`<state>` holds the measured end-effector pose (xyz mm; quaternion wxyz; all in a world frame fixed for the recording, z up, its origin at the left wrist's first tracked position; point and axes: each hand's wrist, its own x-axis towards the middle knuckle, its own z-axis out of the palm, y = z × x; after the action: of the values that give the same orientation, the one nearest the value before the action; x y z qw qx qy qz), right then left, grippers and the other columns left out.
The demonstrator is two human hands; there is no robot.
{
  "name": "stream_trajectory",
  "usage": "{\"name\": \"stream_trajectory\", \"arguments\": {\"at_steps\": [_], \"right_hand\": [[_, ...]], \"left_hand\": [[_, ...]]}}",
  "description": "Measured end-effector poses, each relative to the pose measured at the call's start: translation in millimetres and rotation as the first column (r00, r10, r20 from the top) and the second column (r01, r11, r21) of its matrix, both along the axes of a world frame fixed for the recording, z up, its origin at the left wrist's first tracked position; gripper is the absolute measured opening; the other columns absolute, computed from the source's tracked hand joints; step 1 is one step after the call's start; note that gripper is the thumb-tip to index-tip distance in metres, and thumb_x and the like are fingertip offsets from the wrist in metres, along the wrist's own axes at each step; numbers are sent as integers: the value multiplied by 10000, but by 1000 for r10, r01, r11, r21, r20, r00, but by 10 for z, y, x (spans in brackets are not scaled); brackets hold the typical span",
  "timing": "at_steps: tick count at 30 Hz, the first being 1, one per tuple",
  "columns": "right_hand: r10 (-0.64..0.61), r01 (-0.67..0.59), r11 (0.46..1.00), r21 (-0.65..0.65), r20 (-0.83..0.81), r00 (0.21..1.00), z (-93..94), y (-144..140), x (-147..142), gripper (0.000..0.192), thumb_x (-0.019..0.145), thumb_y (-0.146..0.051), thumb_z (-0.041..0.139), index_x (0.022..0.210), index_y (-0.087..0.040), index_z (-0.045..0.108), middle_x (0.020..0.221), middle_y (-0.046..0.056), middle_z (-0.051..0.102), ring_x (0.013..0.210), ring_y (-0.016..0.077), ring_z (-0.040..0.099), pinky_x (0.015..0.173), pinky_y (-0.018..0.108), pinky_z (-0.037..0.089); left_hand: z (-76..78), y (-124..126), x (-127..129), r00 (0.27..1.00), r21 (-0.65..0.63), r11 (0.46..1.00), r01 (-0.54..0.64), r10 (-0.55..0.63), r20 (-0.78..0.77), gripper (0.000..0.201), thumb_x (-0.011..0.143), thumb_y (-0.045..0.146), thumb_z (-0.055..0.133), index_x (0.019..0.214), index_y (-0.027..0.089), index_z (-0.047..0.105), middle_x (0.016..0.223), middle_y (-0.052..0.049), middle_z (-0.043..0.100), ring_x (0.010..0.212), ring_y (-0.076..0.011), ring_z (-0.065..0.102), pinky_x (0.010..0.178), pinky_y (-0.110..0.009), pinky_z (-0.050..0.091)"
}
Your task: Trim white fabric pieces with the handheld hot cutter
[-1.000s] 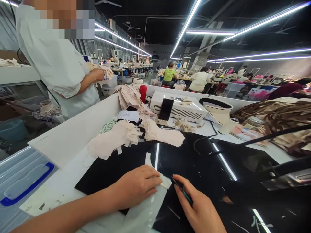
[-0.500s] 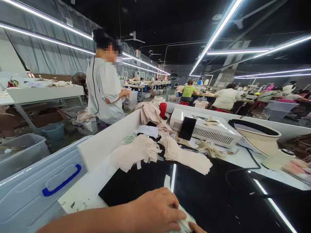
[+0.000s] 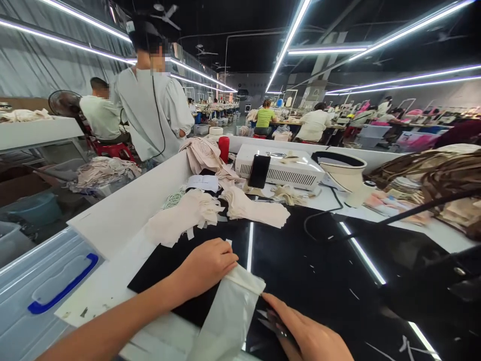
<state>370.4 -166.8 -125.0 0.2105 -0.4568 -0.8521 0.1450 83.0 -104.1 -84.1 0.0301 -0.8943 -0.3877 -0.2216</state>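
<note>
Two hands at 6 o'clock on black tabletop (image 3: 319, 260): left hand (image 3: 205, 265) pinching top edge of translucent bag (image 3: 229, 316); right hand (image 3: 304, 336) closed around small scissors (image 3: 272, 321), just beside bag at 3 o'clock.

Bright ceiling light strips (image 3: 289, 35), glare streaks on the glossy black table (image 3: 319, 271), wide-angle edge stretching.

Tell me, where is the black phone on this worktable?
In the head view the black phone stands propped against the front of the white machine box at the far middle of the table, right of the red cylinder and beyond the cream fabric pieces.
</note>
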Motion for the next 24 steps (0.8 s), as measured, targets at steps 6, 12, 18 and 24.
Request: {"name": "stream_trajectory", "arguments": {"at_steps": [6, 12, 18, 24], "right_hand": [[-111, 103, 993, -57, -153, 982, 90, 60, 26, 430, 960, -206, 544, 1324, -339, 732, 1222, 14, 816, 1028, 231, 819, 834, 272, 667], [-245, 176, 957, -229, -325, 913, 225, 134, -166, 428, 1053, -504, 454, 1153, -264, 794, 833, 41, 808, 711, 208, 773, 712, 276, 636], [-401, 153, 872, -465, -498, 769, 223, 335, -254, 462, 920, -599, 644, 1165, -237, 795, 1016, 75, 818, 990, 274, 769, 868, 327, 608], [-574, 13, 683, -731, -526, 628, 292, 336, -392, 594, 777, -726, 739, 960, -161, 743, 468, -104, 371, 377, 69, 326, 369, 188, 210]], "left_hand": [[49, 72, 175, 998, -131, 989, 64, -63, 12, 76, 1030, 245, 682, 1017, 174, 704, 1061, -40, 690, 1022, -198, 639, 930, -325, 516], [8, 59, 303, 996, -235, 970, 61, -73, -45, 160, 962, 180, 759, 919, 175, 606, 1028, -18, 667, 950, -182, 646, 839, -284, 512], [3, 34, 284, 988, -95, 986, 136, -143, -63, 181, 1092, 221, 550, 915, 187, 565, 844, 15, 637, 788, -162, 628, 1030, -369, 515], [37, 16, 283, 980, -77, 979, 191, -186, 63, 213, 1116, 279, 500, 942, 195, 589, 851, 27, 650, 800, -137, 642, 1191, -409, 432]]}}
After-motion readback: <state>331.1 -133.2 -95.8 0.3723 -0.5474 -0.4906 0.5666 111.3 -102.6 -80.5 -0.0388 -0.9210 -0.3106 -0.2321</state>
